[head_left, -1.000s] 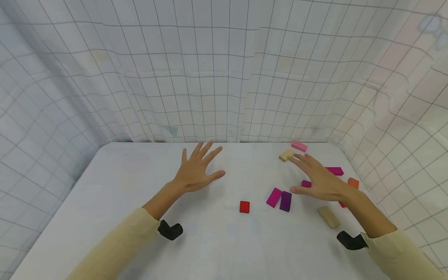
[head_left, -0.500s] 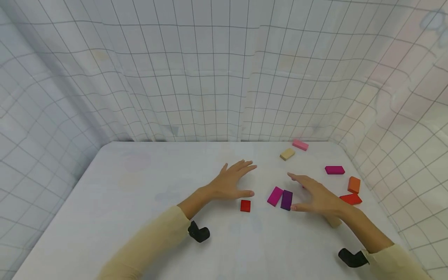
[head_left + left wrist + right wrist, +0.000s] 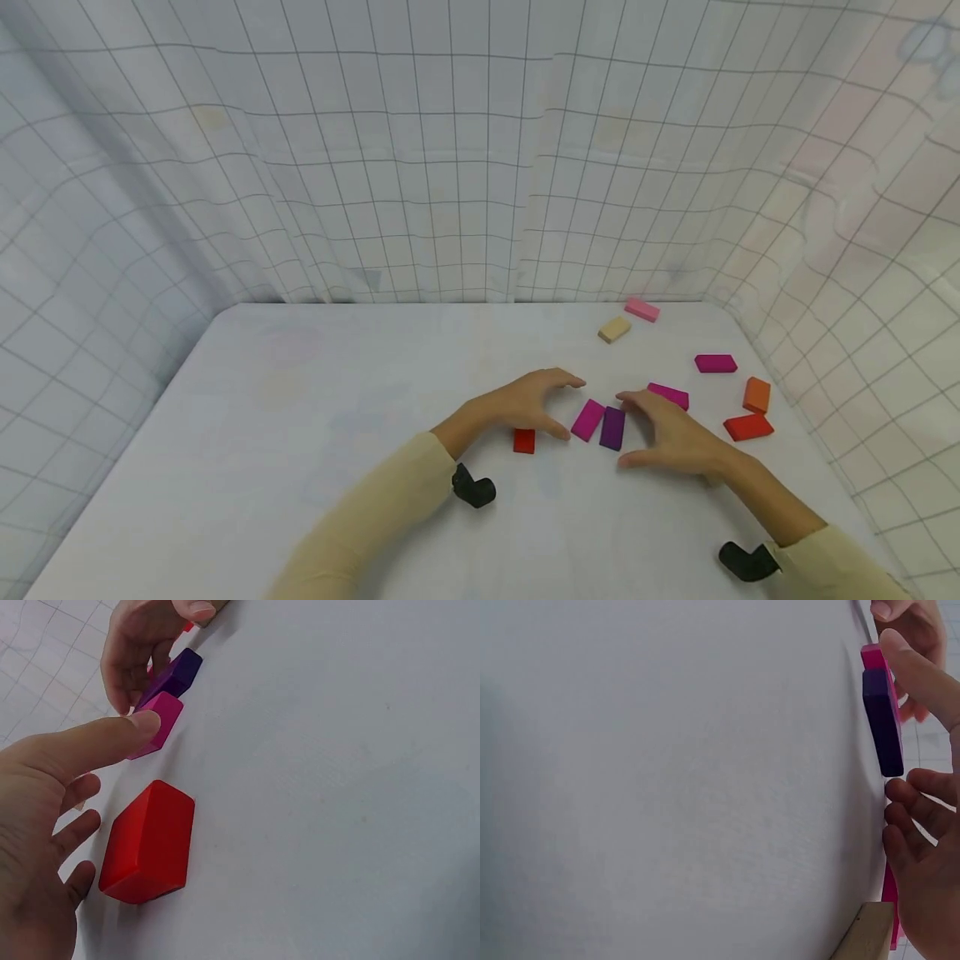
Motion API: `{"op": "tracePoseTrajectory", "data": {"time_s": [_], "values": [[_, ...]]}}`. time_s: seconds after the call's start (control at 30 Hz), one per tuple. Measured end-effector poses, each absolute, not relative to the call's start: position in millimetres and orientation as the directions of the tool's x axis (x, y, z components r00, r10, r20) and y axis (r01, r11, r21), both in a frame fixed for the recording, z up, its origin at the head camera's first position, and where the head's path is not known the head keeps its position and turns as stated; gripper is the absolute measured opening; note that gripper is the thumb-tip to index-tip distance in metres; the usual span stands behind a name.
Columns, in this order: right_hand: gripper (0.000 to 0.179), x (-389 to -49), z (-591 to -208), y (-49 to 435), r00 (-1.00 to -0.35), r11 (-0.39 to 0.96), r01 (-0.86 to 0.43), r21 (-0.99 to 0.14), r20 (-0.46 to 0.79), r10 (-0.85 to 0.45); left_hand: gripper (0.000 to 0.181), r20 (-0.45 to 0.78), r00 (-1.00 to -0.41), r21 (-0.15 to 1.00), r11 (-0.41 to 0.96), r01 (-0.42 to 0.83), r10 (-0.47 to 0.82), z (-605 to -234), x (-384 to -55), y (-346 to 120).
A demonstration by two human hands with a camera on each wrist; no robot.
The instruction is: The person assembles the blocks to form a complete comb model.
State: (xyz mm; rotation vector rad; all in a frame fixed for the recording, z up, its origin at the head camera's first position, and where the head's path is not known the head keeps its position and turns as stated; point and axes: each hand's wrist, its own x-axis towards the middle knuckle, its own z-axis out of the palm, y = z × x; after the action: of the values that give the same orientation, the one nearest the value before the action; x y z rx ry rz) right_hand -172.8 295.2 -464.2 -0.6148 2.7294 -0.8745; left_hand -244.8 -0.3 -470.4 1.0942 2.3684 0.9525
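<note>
A magenta block (image 3: 587, 420) and a dark purple block (image 3: 612, 429) lie side by side on the white table. My left hand (image 3: 525, 403) is left of the magenta block, thumb and fingers spread apart around nothing. In the left wrist view a red block (image 3: 154, 844) sits close beside this hand's fingers; the head view shows it partly covered by the hand. To the right of the purple block is my right hand (image 3: 670, 433), its thumb and fingers parted with a gap between them. A beige block (image 3: 866, 934) lies mostly hidden beneath that hand in the head view.
Another magenta block (image 3: 670, 396) lies just behind the right hand. Toward the right edge are a dark pink block (image 3: 716, 363), an orange block (image 3: 757, 395) and a red-orange block (image 3: 748, 427). Farther back sit a cream block (image 3: 614, 329) and a pink block (image 3: 642, 309). Grid-patterned curtains (image 3: 420, 167) surround the table.
My left hand has moved right and nearer, over the red block toward the magenta one. My right hand has come down and nearer, beside the purple block. The blocks have stayed put.
</note>
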Motion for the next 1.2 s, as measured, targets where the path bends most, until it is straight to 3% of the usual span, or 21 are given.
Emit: {"op": "tracePoseTrajectory", "data": {"time_s": [0.4, 0.63, 0.97, 1.2], "values": [[0.074, -182.4, -471.8, 292.1, -0.909, 0.755, -0.331, -0.567, -0.023, -0.416, 0.064, -0.036, -0.590, 0.630, 0.477, 0.613, 0.807, -475.3, -254.8, 18.8], [0.069, -184.2, -472.0, 292.4, -0.909, 0.750, -0.335, -0.570, -0.015, -0.418, 0.059, -0.022, -0.595, 0.650, 0.464, 0.602, 0.803, -476.6, -253.6, 19.3], [0.065, -187.7, -466.7, 292.9, -0.904, 0.742, -0.336, -0.580, -0.023, -0.427, 0.061, -0.012, -0.655, 0.699, 0.475, 0.535, 0.756, -473.4, -249.3, 3.7], [0.066, -205.3, -448.8, 289.8, -0.885, 0.726, -0.379, -0.574, -0.004, -0.466, 0.062, -0.065, -0.740, 0.726, 0.540, 0.425, 0.670, -459.6, -245.4, -25.3]]}}
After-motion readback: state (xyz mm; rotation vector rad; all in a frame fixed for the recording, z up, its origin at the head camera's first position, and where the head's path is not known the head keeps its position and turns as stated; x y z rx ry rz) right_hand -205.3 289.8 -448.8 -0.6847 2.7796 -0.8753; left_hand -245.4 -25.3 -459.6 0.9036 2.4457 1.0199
